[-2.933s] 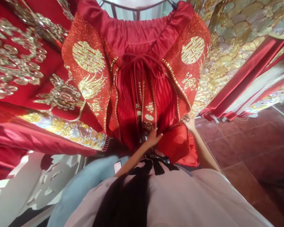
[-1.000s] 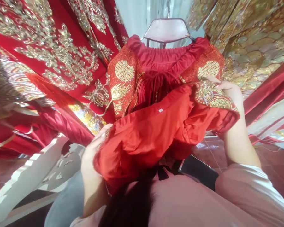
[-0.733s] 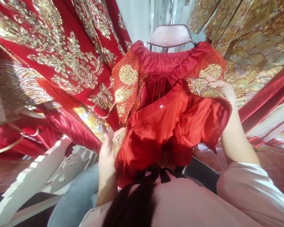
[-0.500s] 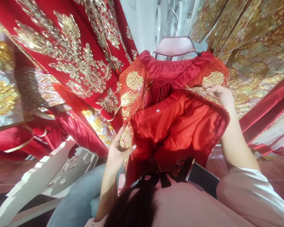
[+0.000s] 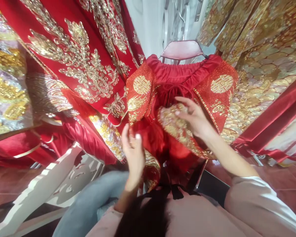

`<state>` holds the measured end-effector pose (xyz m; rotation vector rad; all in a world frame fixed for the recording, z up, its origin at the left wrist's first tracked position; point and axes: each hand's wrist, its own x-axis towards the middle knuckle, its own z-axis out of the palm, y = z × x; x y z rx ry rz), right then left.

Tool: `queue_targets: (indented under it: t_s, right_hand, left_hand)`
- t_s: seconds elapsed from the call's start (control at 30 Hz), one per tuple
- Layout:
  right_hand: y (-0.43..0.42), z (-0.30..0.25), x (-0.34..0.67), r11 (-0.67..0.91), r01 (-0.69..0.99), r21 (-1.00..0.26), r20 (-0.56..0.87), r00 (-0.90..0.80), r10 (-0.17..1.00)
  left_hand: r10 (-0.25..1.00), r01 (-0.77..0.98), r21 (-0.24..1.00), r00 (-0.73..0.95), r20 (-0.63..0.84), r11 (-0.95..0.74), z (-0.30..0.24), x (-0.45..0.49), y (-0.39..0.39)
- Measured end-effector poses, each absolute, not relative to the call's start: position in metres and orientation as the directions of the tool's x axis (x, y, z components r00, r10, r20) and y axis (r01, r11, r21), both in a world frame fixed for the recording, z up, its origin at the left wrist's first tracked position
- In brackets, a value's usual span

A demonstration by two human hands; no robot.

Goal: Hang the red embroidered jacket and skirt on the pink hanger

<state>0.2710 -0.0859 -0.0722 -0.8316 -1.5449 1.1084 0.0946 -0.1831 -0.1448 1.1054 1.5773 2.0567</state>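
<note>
A red jacket (image 5: pixel 217 95) with round gold emblems and beaded front edges hangs on a hanger (image 5: pixel 182 49) in front of me. Its gathered dark red inner fabric (image 5: pixel 172 72) shows at the neck. Below it is a red-lined garment piece with a gold-embroidered border (image 5: pixel 172 121). My right hand (image 5: pixel 197 120) pinches this border between thumb and fingers, folded in towards the middle. My left hand (image 5: pixel 134 154) is at the left side of the red fabric, thumb and fingers apart. Whether it touches the cloth, I cannot tell.
A red gown (image 5: pixel 88 75) with gold sequin sprays hangs at the left. Gold scale-patterned garments (image 5: pixel 266 65) hang at the right. A white carved chair-like frame (image 5: pixel 46 184) stands at lower left, near my knee. A dark flat object (image 5: pixel 213 187) lies at lower right, above the tiled floor.
My right hand has swung the embroidered border from the right side inward to the middle, covering much of the red lining. My left hand has let go of the left border and moved slightly right.
</note>
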Motion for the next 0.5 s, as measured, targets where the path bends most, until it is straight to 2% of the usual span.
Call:
queue_targets:
  t_s: [0.1,0.2,0.33,0.4,0.47,0.5]
  right_hand:
    - [-0.113,-0.072,0.237,0.493,0.011,-0.87,0.434,-0.457,0.776]
    - [-0.126,-0.061,0.222,0.648,0.039,-0.761,0.502,-0.597,0.626]
    - [-0.114,-0.034,0.215,0.765,0.16,-0.624,0.335,-0.829,0.447]
    - [-0.095,-0.013,0.209,0.816,0.292,-0.499,0.295,-0.829,0.476]
    - [-0.07,0.01,0.201,0.83,0.443,-0.339,0.399,-0.731,0.554]
    - [-0.056,0.022,0.196,0.833,0.494,-0.248,0.474,-0.688,0.549]
  left_hand:
    - [0.744,0.283,0.875,-0.46,0.484,-0.393,-0.139,0.125,-0.186]
    - [0.798,0.214,0.898,-0.412,0.439,-0.384,-0.135,0.124,-0.187]
    - [0.836,-0.01,0.954,-0.485,0.257,-0.299,-0.132,0.091,-0.195]
    - [0.759,-0.029,0.942,-0.601,0.251,-0.334,-0.13,0.075,-0.211]
    - [0.593,0.081,0.91,-0.734,0.331,-0.408,-0.123,0.06,-0.233]
    - [0.55,0.144,0.903,-0.751,0.366,-0.404,-0.117,0.054,-0.243]
